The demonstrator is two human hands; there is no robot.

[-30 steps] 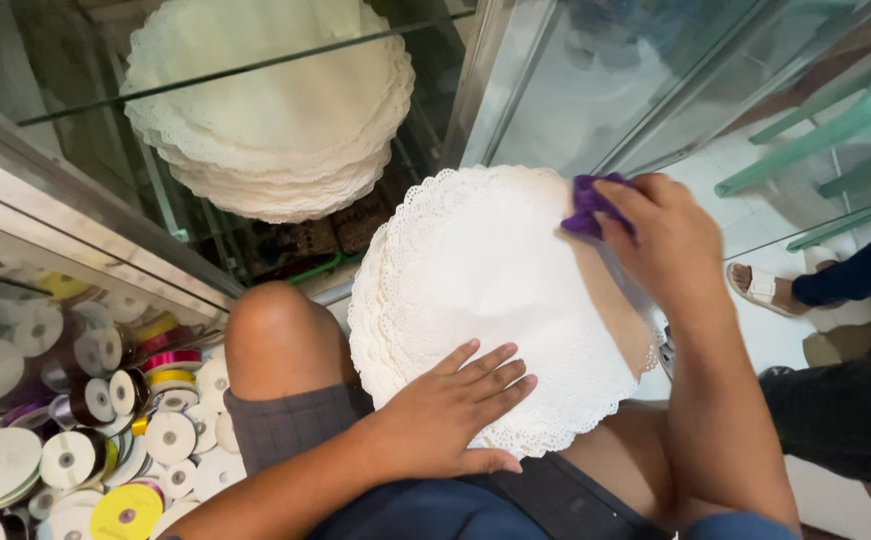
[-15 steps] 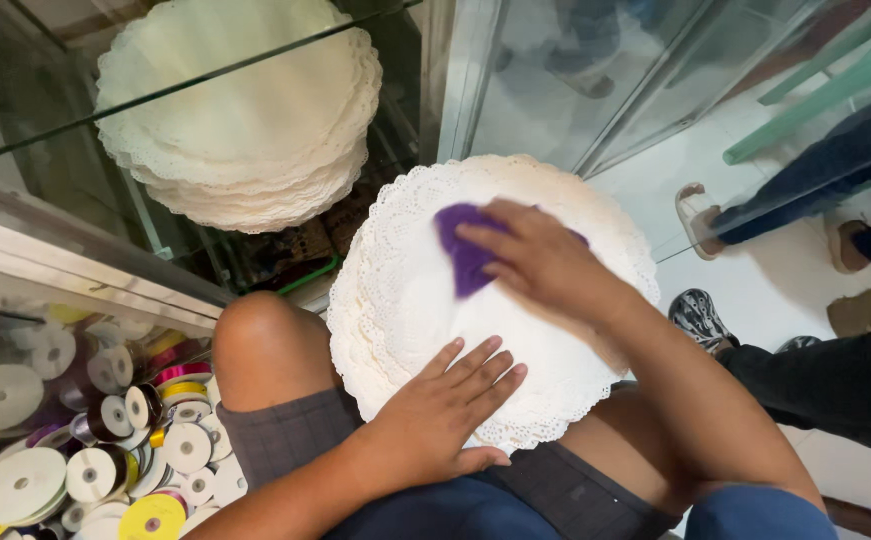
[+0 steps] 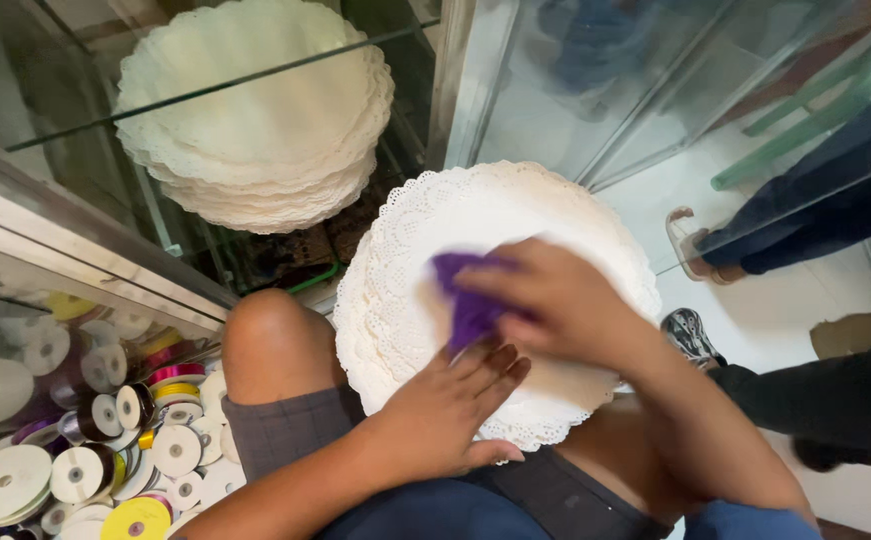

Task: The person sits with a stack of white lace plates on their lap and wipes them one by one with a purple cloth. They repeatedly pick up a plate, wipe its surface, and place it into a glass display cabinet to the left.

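1. The stack of white lace-edged paper doilies (image 3: 425,260) rests on my lap, against my bare knee (image 3: 267,340); I judge the step in hand is wiping its top sheet.
2. My left hand (image 3: 445,410) lies flat on the stack's near edge, fingers spread, steadying it.
3. My right hand (image 3: 555,300) has its fingers closed on a purple cloth (image 3: 465,300), pressed to the top doily.
4. Next, I'd say, the wipe needs light pressure so the lace doesn't tear.
5. The cloth is blurred and mostly covered; its shape is unclear.
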